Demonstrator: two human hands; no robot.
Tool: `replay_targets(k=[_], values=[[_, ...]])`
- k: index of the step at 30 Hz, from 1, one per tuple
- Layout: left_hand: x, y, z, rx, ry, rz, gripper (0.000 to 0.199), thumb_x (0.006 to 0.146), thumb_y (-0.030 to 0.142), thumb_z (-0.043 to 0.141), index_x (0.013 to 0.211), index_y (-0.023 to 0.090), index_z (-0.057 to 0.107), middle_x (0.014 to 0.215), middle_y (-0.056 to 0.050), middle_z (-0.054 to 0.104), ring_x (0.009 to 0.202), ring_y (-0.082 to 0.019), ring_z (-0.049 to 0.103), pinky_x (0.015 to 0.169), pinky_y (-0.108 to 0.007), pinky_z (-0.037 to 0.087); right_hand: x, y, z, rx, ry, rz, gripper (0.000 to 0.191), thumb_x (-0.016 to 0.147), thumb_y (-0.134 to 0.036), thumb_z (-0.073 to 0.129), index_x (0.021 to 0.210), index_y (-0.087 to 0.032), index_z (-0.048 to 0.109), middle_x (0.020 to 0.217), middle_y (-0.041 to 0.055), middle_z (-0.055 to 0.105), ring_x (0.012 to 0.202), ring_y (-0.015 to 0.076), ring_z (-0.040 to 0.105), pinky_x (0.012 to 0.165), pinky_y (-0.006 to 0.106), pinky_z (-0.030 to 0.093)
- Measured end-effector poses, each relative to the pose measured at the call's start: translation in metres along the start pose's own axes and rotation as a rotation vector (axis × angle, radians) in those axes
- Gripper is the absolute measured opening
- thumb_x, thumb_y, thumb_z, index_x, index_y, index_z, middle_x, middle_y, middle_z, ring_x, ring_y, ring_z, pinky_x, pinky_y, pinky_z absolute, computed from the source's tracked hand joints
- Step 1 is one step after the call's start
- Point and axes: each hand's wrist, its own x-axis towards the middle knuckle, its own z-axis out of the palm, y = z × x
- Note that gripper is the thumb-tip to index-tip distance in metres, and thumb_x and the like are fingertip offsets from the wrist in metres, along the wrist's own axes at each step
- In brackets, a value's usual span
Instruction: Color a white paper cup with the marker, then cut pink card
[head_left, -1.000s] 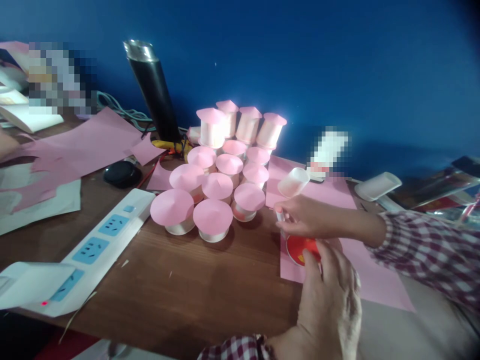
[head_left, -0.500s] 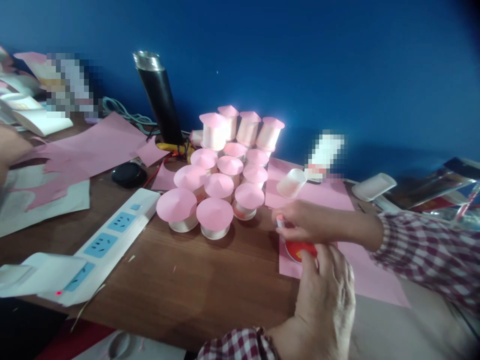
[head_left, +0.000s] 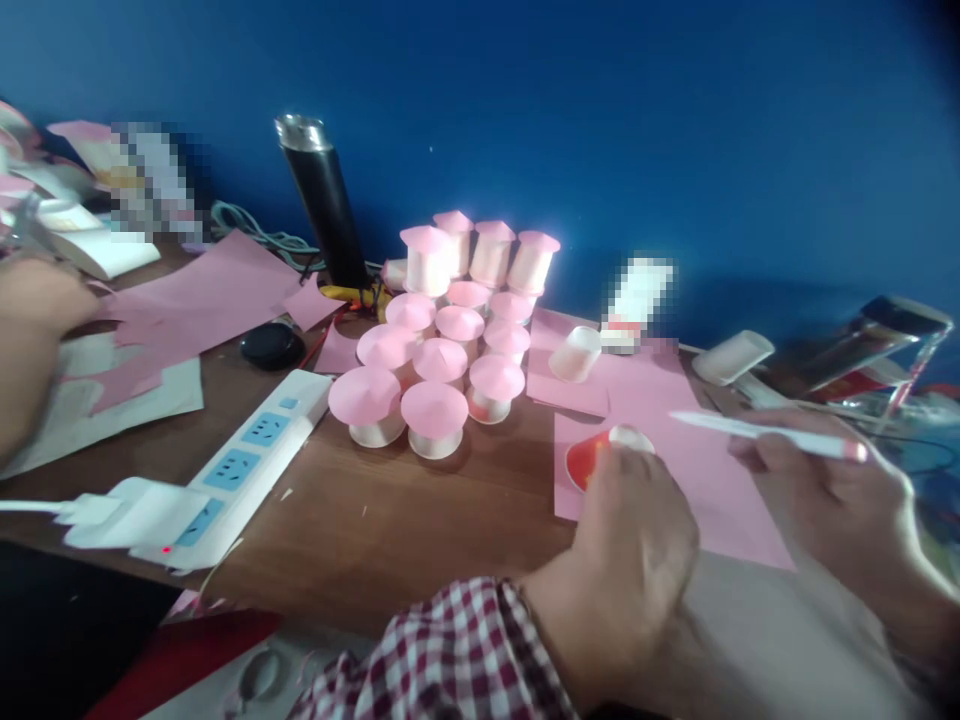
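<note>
My left hand (head_left: 637, 540) is closed around a red and white round object (head_left: 586, 462), which looks like a paper cup, on a pink sheet (head_left: 720, 500). Off to the right, my right hand (head_left: 817, 480) grips a white pen (head_left: 772, 435) with a reddish end, lifted over the sheet and blurred by motion. Several paper cups with pink cone-shaped tops (head_left: 435, 410) stand in rows to the left of my hands. A white paper cup (head_left: 575, 354) lies tilted on the pink paper behind.
A power strip (head_left: 251, 450) with a plugged-in charger, a black mouse (head_left: 271, 345) and a dark bottle (head_left: 322, 205) are at left. Another person's hand (head_left: 45, 300) is at the far left edge. A second white cup (head_left: 733, 357) lies at right.
My right hand has pulled back to the right with the pen, away from the red object. My left hand has closed over that object. The view has shifted slightly.
</note>
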Motion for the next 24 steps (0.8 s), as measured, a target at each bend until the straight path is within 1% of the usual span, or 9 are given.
replay_targets(k=[2, 3, 6, 8, 11, 14, 16, 20, 24], values=[[0.006, -0.016, -0.014, -0.075, -0.107, 0.118, 0.021, 0.081, 0.013, 0.053, 0.090, 0.017, 0.071, 0.093, -0.012, 0.068, 0.086, -0.024, 0.061, 0.076, -0.039, 0.047, -0.037, 0.010, -0.011, -0.070, 0.027, 0.044, 0.021, 0.093, -0.035, 0.043, 0.103, -0.025, 0.059, 0.074, 0.0050, 0.066, 0.067, 0.0206, 0.066, 0.059, 0.033, 0.052], [0.010, -0.023, -0.020, -0.126, -0.147, 0.186, 0.019, 0.080, 0.011, 0.052, 0.084, 0.017, 0.070, 0.088, -0.010, 0.067, 0.080, -0.021, 0.062, 0.073, -0.037, 0.047, -0.054, 0.011, -0.014, -0.128, 0.024, -0.012, 0.018, 0.093, -0.032, 0.044, 0.100, -0.025, 0.059, 0.077, 0.0057, 0.066, 0.070, 0.0214, 0.066, 0.062, 0.034, 0.052], [0.024, -0.037, -0.036, -0.192, -0.224, 0.268, 0.025, 0.082, 0.007, 0.045, 0.077, 0.015, 0.068, 0.081, -0.008, 0.066, 0.074, -0.020, 0.062, 0.069, -0.036, 0.046, -0.094, 0.003, -0.012, -0.158, -0.076, -0.357, 0.011, 0.089, -0.022, 0.052, 0.097, -0.021, 0.059, 0.082, 0.0051, 0.067, 0.072, 0.0187, 0.064, 0.066, 0.032, 0.051], [0.034, -0.040, -0.043, -0.163, -0.328, 0.321, 0.026, 0.081, 0.006, 0.044, 0.079, 0.013, 0.069, 0.078, -0.008, 0.067, 0.071, -0.019, 0.063, 0.067, -0.034, 0.045, -0.108, -0.011, -0.004, -0.098, -0.216, -0.616, 0.016, 0.090, -0.021, 0.049, 0.103, -0.018, 0.057, 0.083, 0.0054, 0.068, 0.076, 0.0176, 0.063, 0.066, 0.030, 0.051], [0.048, -0.035, -0.055, -0.077, -0.505, 0.318, 0.024, 0.076, 0.008, 0.049, 0.087, 0.013, 0.070, 0.081, -0.010, 0.068, 0.072, -0.020, 0.063, 0.063, -0.031, 0.043, -0.113, -0.038, 0.019, -0.166, -0.271, -0.759, 0.026, 0.094, -0.026, 0.042, 0.114, -0.013, 0.052, 0.072, 0.0033, 0.065, 0.062, 0.0157, 0.056, 0.052, 0.028, 0.043], [0.057, -0.028, -0.068, 0.011, -0.723, 0.258, 0.031, 0.070, 0.005, 0.054, 0.095, 0.012, 0.070, 0.088, -0.013, 0.068, 0.074, -0.023, 0.062, 0.065, -0.033, 0.043, -0.108, -0.060, 0.050, -0.243, -0.227, -0.729, 0.023, 0.095, -0.025, 0.041, 0.111, -0.014, 0.053, 0.068, 0.0016, 0.062, 0.062, 0.0141, 0.055, 0.051, 0.026, 0.039], [0.060, -0.024, -0.076, 0.033, -0.800, 0.231, 0.036, 0.069, 0.005, 0.054, 0.100, 0.012, 0.070, 0.088, -0.013, 0.068, 0.074, -0.023, 0.062, 0.065, -0.032, 0.042, -0.103, -0.069, 0.071, -0.281, -0.238, -0.674, 0.021, 0.097, -0.025, 0.040, 0.106, -0.013, 0.055, 0.071, 0.0032, 0.063, 0.064, 0.0140, 0.056, 0.053, 0.026, 0.039], [0.062, -0.021, -0.080, 0.037, -0.853, 0.231, 0.037, 0.070, 0.008, 0.053, 0.103, 0.013, 0.069, 0.089, -0.012, 0.067, 0.073, -0.022, 0.061, 0.062, -0.031, 0.041, -0.092, -0.074, 0.098, -0.352, -0.257, -0.530, 0.026, 0.100, -0.025, 0.032, 0.103, -0.013, 0.054, 0.069, 0.0044, 0.062, 0.065, 0.0154, 0.057, 0.052, 0.027, 0.040], [0.061, -0.019, -0.076, 0.086, -0.861, 0.255, 0.033, 0.069, 0.010, 0.053, 0.097, 0.006, 0.070, 0.085, -0.015, 0.067, 0.070, -0.022, 0.060, 0.062, -0.031, 0.041, -0.085, -0.073, 0.106, -0.390, -0.261, -0.467, 0.029, 0.101, -0.026, 0.028, 0.103, -0.013, 0.054, 0.080, 0.0095, 0.064, 0.079, 0.0199, 0.060, 0.056, 0.028, 0.044]])
